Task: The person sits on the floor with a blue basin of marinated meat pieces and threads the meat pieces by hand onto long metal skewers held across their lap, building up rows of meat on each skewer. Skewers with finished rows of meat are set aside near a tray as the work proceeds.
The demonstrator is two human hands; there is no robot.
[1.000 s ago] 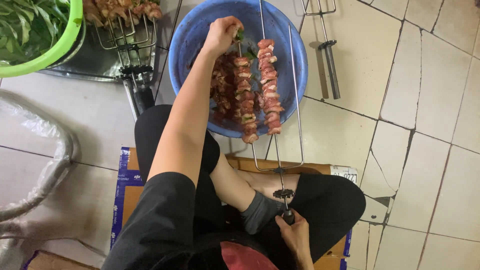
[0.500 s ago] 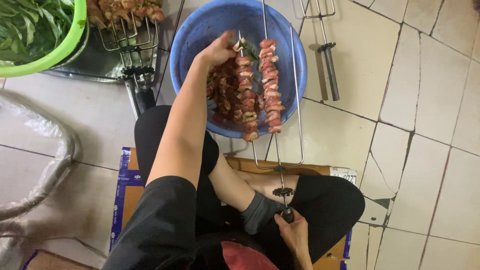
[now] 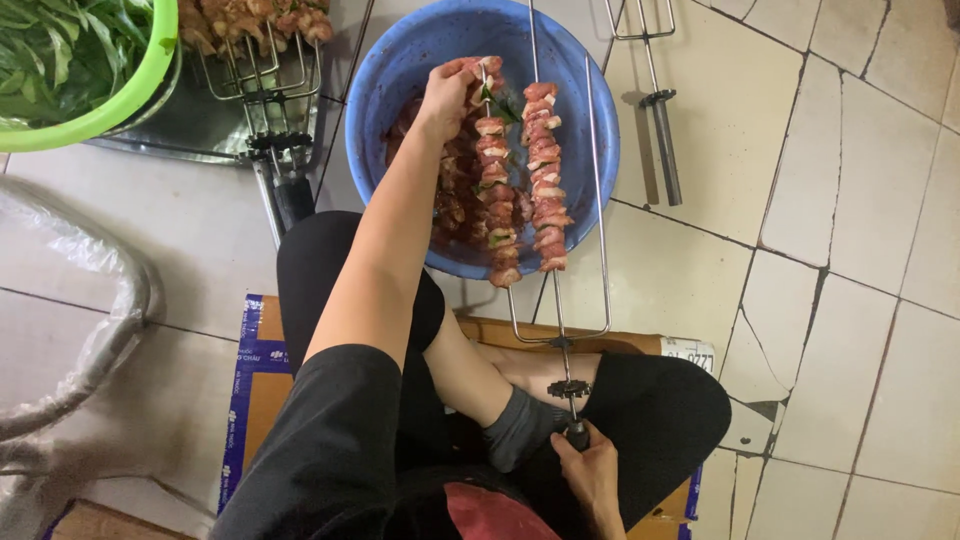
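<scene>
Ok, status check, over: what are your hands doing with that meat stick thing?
Left hand pinching meat onto the skewer fork. Right hand gripping its handle. Blue basin underneath; nothing in the way.

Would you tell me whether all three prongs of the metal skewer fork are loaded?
No. On the three-pronged metal skewer fork, two prongs carry meat pieces; the outer prong beside them is bare.

three-pronged skewer (image 3: pixel 556 200) | two prongs meat-loaded | over blue basin (image 3: pixel 400 70)
</scene>
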